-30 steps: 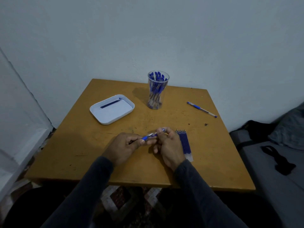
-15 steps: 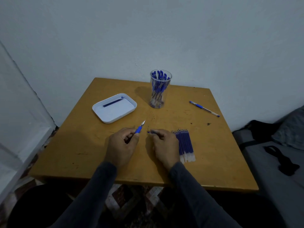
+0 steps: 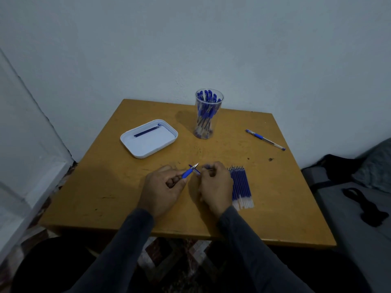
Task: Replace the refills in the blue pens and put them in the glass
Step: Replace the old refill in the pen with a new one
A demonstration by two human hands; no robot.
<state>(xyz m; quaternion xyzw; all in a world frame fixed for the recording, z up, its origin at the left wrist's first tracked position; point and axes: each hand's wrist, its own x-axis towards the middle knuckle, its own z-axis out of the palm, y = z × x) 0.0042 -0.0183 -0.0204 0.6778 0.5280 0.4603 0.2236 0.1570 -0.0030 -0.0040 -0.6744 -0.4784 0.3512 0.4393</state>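
My left hand [image 3: 163, 187] grips a blue pen [image 3: 189, 171] by its barrel, with the metal tip pointing up and to the right. My right hand [image 3: 215, 185] is closed on a small dark blue pen part [image 3: 197, 171]; I cannot tell which part it is. Its end crosses just behind the pen's tip. A row of blue refills [image 3: 242, 185] lies flat on the table, touching the right side of my right hand. The clear glass [image 3: 208, 123] stands at the back of the table with several blue pens upright in it.
A white tray [image 3: 135, 145] at the back left holds one dark refill [image 3: 147, 131]. A loose blue pen [image 3: 265, 140] lies at the back right. The yellow table [image 3: 105, 187] meets the wall behind; dark bags and bedding lie off its right edge.
One second ago both hands held the pen together. They pulled apart, the right hand taking a small blue part, and have now come close again near the pen's tip.
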